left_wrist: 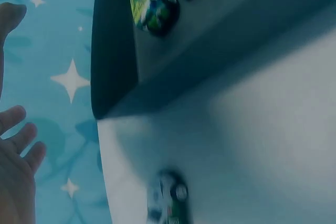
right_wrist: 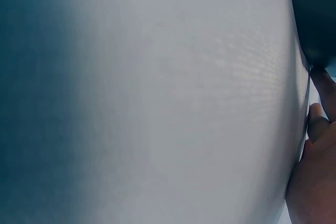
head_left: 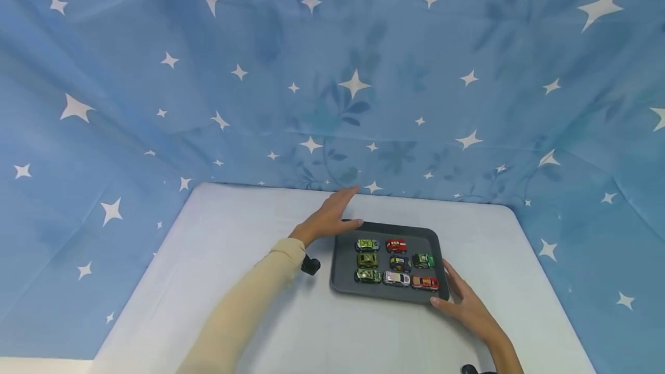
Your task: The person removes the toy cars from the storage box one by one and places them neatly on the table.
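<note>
A dark grey tray [head_left: 340,281] lies on the white table and holds several toy cars. A red car [head_left: 396,246] is in its far row, a white one [head_left: 397,279] and an orange-red one [head_left: 425,283] in its near row. My left hand [head_left: 326,221] is at the far left corner, fingers extended, thumb over the rim; contact is unclear. In the left wrist view another toy car [left_wrist: 170,198] sits outside the tray; my left arm seems to hide it in the head view. My right hand [head_left: 466,306] touches the near right corner, thumb and fingers spread along the two sides.
The white table [head_left: 249,206] has rounded far corners. Blue cloth with white stars [head_left: 291,108] hangs behind it and along both sides. A small black device [head_left: 310,265] is at my left wrist, another [head_left: 470,369] by my right wrist.
</note>
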The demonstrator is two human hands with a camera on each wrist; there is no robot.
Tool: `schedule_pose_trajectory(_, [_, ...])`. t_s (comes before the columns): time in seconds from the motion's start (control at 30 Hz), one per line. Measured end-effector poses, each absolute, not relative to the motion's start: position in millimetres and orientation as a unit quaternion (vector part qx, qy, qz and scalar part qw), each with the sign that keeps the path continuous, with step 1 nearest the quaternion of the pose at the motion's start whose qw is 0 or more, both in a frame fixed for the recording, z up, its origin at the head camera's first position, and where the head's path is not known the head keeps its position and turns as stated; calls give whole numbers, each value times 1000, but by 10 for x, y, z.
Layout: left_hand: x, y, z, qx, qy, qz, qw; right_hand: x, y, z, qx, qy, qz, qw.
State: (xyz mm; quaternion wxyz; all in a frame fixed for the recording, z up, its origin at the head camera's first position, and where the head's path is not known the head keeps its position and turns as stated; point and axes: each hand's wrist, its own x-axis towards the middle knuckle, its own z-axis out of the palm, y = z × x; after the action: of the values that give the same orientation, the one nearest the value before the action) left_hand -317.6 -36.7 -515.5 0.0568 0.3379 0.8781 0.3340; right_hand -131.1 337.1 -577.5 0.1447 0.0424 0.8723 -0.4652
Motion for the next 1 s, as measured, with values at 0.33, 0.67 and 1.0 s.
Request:
schedule_pose_trajectory(0.33, [-3004,-23,-5176,363,860,352,71,-1227,3301,-5805,62,870,-462,158])
schedule_pose_trajectory(0.67, [-2888,406,-5069,393,845,350,93,-1245,3292,-5836,83,872,-454,162])
schedule_pose_trajectory(1.0, [-2869,793,-4996,418,844,316,115,-1393,3343,-5786,74,877,-449,152])
